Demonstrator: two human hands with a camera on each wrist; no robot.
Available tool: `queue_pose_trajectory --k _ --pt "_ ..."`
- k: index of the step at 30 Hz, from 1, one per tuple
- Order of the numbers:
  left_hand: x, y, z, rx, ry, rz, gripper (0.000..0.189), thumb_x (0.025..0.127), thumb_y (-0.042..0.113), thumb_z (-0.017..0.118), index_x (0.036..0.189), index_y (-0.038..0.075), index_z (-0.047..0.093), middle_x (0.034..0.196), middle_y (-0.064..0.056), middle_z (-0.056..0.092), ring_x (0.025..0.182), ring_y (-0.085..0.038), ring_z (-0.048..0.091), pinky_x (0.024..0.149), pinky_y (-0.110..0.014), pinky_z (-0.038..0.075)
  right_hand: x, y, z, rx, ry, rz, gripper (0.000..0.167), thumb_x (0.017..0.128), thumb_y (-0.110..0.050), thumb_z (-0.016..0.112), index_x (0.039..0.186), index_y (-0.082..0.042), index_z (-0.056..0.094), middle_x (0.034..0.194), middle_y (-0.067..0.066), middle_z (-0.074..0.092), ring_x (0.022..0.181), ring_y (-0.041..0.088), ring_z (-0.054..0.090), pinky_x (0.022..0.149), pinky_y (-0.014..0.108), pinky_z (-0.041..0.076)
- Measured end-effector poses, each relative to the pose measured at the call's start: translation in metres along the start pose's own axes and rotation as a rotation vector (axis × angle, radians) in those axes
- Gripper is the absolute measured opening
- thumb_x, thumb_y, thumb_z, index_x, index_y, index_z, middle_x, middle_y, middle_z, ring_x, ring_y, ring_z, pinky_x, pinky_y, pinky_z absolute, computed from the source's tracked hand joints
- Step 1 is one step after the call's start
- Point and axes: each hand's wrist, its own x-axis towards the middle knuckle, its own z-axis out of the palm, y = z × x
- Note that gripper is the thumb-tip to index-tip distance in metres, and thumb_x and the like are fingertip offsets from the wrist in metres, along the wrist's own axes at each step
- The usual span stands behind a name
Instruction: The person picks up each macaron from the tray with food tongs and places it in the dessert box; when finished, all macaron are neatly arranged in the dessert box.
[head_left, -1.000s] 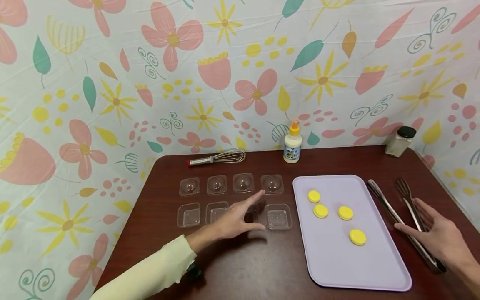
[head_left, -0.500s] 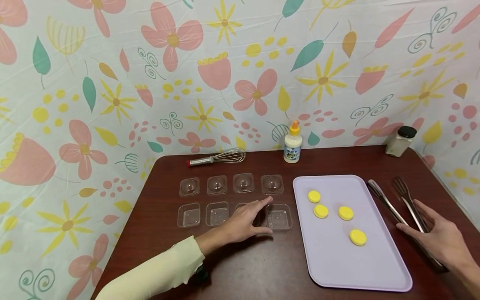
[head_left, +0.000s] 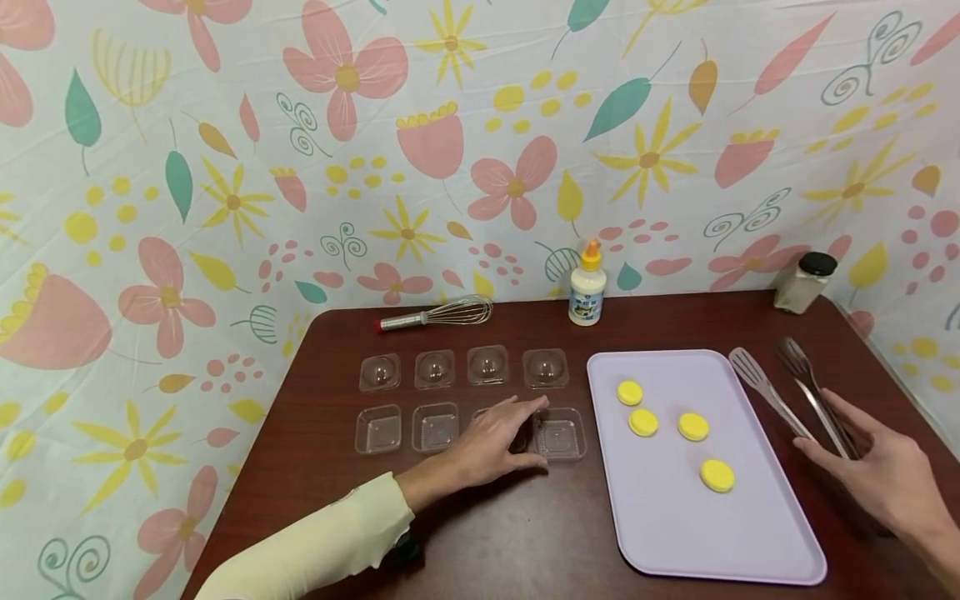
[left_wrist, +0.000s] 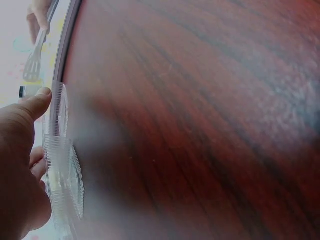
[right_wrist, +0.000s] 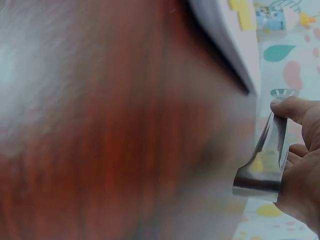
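Observation:
My left hand lies over the third clear square tray of the front row, fingers nearly straight. Its thumb touches the edge of the rightmost square tray. Two more square trays sit to the left, and several clear dome lids line the row behind. My right hand grips metal tongs at their hinge end, with the tips raised over the table right of the lilac tray. Several yellow discs lie on that tray.
A whisk, a glue bottle and a black-capped jar stand along the table's back edge by the flowered cloth wall. Bare dark wood lies in front of the clear trays.
My left hand drew back from the dome lids and settled on the front-row trays. My right hand took hold of the tongs and lifted their tips off the table.

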Motion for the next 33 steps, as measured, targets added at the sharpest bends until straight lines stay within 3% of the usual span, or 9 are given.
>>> queue_pose_trajectory --k 3,5,9,16,21,26,33 --pt "0.001 0.0 0.002 0.005 0.003 0.019 0.092 0.087 0.041 0.09 0.158 0.003 0.046 0.148 -0.01 0.063 0.142 -0.021 0.055 0.125 -0.043 0.031 0.0 -0.009 -0.001 0.021 -0.013 -0.017 0.086 0.087 -0.018 0.089 0.157 0.006 0.045 0.107 0.041 0.068 0.069 -0.011 0.043 0.05 0.014 0.038" --pt "0.001 -0.001 0.002 0.008 0.003 0.021 0.091 0.087 0.04 0.089 0.158 0.002 0.046 0.148 -0.01 0.063 0.141 -0.021 0.055 0.126 -0.043 0.031 -0.001 -0.017 -0.002 0.03 -0.029 -0.036 0.085 0.087 -0.017 0.089 0.157 0.004 0.046 0.114 0.043 0.065 0.07 -0.012 0.044 0.049 0.016 0.041" --pt "0.001 -0.001 0.002 0.011 0.0 0.019 0.091 0.088 0.04 0.089 0.158 0.003 0.046 0.148 -0.009 0.063 0.141 -0.021 0.055 0.126 -0.043 0.03 -0.003 -0.034 -0.004 0.041 -0.058 -0.099 0.081 0.086 -0.012 0.09 0.156 0.001 0.05 0.106 0.038 0.067 0.064 -0.002 0.044 0.048 0.021 0.039" --pt "0.0 -0.002 0.003 0.01 0.003 0.028 0.09 0.088 0.041 0.089 0.158 0.003 0.046 0.148 -0.008 0.063 0.14 -0.02 0.056 0.126 -0.042 0.03 -0.004 -0.053 0.0 0.079 -0.083 -0.234 0.077 0.075 -0.006 0.096 0.145 0.001 0.063 0.109 0.036 0.07 0.071 0.001 0.045 0.054 0.016 0.035" --pt "0.0 -0.003 0.004 0.021 0.001 0.03 0.091 0.088 0.043 0.088 0.158 0.003 0.046 0.148 -0.007 0.063 0.14 -0.02 0.056 0.125 -0.041 0.032 -0.005 -0.06 0.002 0.072 -0.106 -0.277 0.072 0.074 -0.006 0.096 0.139 0.001 0.068 0.09 0.019 0.073 0.068 0.003 0.043 0.053 0.018 0.033" --pt "0.001 -0.003 0.003 0.032 -0.003 0.027 0.091 0.088 0.044 0.088 0.159 0.005 0.046 0.148 -0.006 0.063 0.141 -0.02 0.055 0.124 -0.041 0.033 -0.004 -0.066 0.004 0.031 -0.136 -0.29 0.065 0.075 -0.008 0.096 0.134 0.001 0.071 0.086 0.011 0.071 0.067 0.005 0.042 0.053 0.021 0.032" --pt "0.002 -0.002 0.001 0.041 -0.006 0.028 0.09 0.088 0.044 0.088 0.159 0.006 0.047 0.148 -0.006 0.063 0.141 -0.021 0.055 0.123 -0.042 0.036 0.0 -0.07 0.008 0.041 -0.184 -0.346 0.061 0.072 -0.006 0.097 0.129 -0.001 0.075 0.104 0.023 0.076 0.075 0.006 0.048 0.057 0.017 0.034"
